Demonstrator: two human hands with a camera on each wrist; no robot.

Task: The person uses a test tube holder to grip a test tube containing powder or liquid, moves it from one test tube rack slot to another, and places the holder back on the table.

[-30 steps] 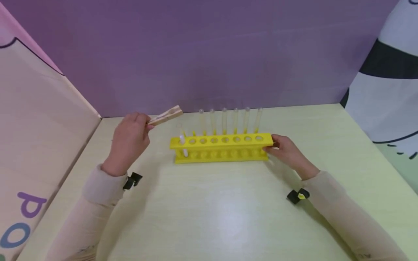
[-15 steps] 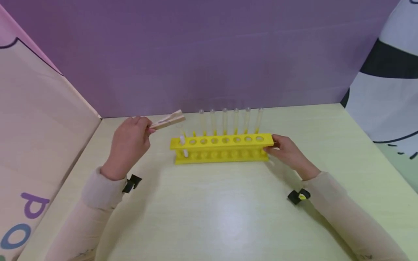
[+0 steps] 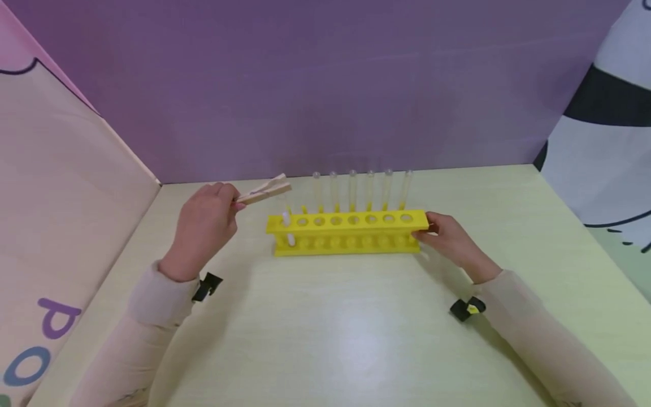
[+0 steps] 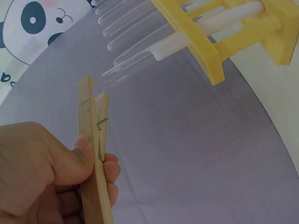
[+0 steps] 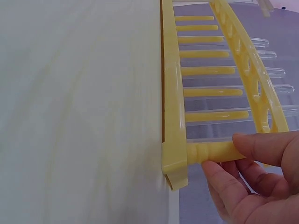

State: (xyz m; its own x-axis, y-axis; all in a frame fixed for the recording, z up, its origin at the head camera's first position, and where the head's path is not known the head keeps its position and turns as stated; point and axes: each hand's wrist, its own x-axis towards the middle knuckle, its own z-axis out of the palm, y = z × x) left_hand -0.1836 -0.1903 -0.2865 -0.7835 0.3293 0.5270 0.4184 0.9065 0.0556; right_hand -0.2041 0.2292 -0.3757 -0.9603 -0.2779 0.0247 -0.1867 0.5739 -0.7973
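My left hand [image 3: 205,229] grips a wooden test tube holder [image 3: 263,193] between thumb and fingers. Its tips point right, level with the top of the leftmost test tube; the left wrist view shows them apart from that tube's mouth. This test tube [image 4: 170,45], with white contents, stands in the end hole of a yellow test tube rack [image 3: 346,231]. In the right wrist view, my right hand [image 5: 261,172] pinches the post [image 5: 217,152] at the rack's right end with thumb and fingers. Part of the tube's clear top is hard to see in the head view.
Several clear test tubes [image 3: 353,189] sit upside down over the yellow pegs [image 5: 210,71] along the rack's back. The rack stands on a pale table [image 3: 325,316]. Behind it rises a purple wall panel [image 3: 325,85], with a light panel [image 3: 66,186] at the left.
My left hand has come down and slightly right, bringing the test tube holder closer to the leftmost tube's top. My right hand stays on the rack's end, and the rack has hardly moved.
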